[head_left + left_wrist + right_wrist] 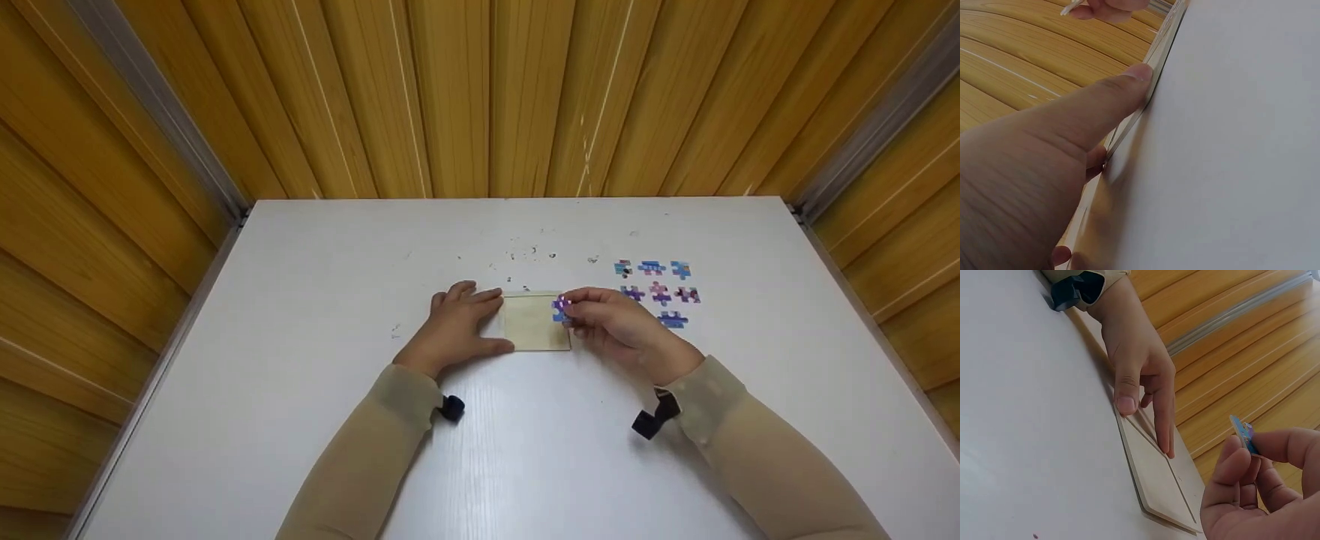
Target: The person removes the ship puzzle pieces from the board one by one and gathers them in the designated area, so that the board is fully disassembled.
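A small pale wooden puzzle tray (pixel 532 328) with a thin raised rim lies flat on the table, bare inside. My left hand (pixel 452 330) rests at its left side, fingers spread. In the right wrist view, the left thumb (pixel 1126 404) and straight fingers press on the tray's rim. Between thumb and fingertips, my right hand (pixel 626 326) pinches a purple and blue jigsaw piece (pixel 559 309) over the tray's right edge. The piece is tilted and raised above the tray in the right wrist view.
Several loose jigsaw pieces (pixel 660 292) lie in rows right of the tray, some partly behind the right hand. Small dark marks (pixel 534 250) dot the white table (pixel 337 262) beyond the tray. Wood-patterned walls (pixel 450 97) stand behind the table and on both sides.
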`<state>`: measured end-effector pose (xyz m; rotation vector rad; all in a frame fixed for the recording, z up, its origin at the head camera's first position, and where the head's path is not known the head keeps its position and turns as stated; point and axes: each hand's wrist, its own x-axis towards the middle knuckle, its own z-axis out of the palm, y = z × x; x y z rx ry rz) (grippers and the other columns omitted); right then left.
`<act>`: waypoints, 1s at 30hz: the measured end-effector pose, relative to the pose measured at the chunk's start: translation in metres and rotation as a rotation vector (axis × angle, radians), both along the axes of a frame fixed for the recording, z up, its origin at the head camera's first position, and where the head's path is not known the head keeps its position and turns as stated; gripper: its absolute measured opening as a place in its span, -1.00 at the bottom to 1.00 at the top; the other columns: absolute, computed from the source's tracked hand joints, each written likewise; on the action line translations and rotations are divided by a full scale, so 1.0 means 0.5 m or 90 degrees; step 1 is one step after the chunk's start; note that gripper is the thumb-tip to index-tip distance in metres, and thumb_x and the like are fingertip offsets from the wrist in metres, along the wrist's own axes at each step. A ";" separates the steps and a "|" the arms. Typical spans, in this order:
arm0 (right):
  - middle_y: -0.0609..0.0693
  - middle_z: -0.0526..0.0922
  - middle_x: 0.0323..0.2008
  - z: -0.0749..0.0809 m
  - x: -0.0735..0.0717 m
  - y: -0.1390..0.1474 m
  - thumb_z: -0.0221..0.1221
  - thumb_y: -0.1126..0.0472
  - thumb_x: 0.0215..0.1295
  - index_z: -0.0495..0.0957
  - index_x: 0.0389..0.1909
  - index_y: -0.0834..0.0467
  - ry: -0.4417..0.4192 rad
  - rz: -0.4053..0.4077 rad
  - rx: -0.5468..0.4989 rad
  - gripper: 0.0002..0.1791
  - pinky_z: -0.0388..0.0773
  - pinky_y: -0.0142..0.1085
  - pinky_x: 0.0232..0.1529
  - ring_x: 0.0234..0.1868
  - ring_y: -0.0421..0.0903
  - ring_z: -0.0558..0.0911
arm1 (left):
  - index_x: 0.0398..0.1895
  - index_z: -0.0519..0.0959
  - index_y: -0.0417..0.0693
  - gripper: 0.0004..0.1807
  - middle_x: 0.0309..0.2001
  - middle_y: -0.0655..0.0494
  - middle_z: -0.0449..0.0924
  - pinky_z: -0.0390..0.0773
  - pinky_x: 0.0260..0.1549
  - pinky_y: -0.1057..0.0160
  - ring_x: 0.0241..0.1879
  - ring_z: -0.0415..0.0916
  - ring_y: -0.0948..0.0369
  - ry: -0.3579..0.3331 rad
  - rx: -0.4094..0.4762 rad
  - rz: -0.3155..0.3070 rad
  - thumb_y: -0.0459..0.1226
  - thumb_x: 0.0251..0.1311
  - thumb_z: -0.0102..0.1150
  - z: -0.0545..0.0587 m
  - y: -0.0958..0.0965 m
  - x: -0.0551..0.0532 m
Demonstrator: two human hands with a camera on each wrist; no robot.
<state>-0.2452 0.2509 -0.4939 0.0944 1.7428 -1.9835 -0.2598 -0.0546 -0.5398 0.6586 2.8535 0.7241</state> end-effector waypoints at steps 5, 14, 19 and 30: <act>-0.09 0.79 -0.16 -0.002 0.005 0.019 0.31 0.34 0.60 0.66 0.08 0.16 0.023 -0.023 0.027 -0.85 0.68 -0.42 -0.16 -0.19 -0.19 0.72 | 0.75 0.42 0.20 0.04 0.76 0.29 0.35 0.06 0.74 -0.22 0.85 0.01 -0.01 -0.002 0.001 0.001 0.34 0.28 0.54 0.000 0.001 0.000; -0.11 0.77 -0.05 0.010 0.019 0.055 0.34 0.21 0.64 0.64 0.16 0.13 0.044 -0.051 0.075 -0.79 0.68 -0.42 -0.09 -0.09 -0.16 0.69 | 0.75 0.42 0.21 0.04 0.76 0.29 0.37 0.06 0.73 -0.23 0.84 0.02 -0.01 0.000 0.006 -0.001 0.33 0.28 0.55 0.000 -0.002 0.001; -0.14 0.78 -0.06 0.013 0.032 0.063 0.33 0.20 0.65 0.64 0.20 0.13 0.055 -0.065 0.096 -0.76 0.69 -0.41 -0.07 -0.08 -0.18 0.71 | 0.75 0.43 0.17 0.05 0.76 0.28 0.37 0.05 0.73 -0.24 0.84 0.00 -0.02 -0.004 0.002 -0.001 0.34 0.28 0.54 0.002 0.001 0.000; -0.14 0.79 -0.08 0.018 0.024 0.107 0.33 0.18 0.66 0.66 0.20 0.11 0.057 -0.083 0.082 -0.78 0.69 -0.40 -0.06 -0.07 -0.12 0.67 | 0.73 0.45 0.18 0.03 0.75 0.26 0.38 0.05 0.73 -0.25 0.84 0.02 -0.04 -0.004 0.011 0.002 0.32 0.27 0.56 0.001 -0.001 0.001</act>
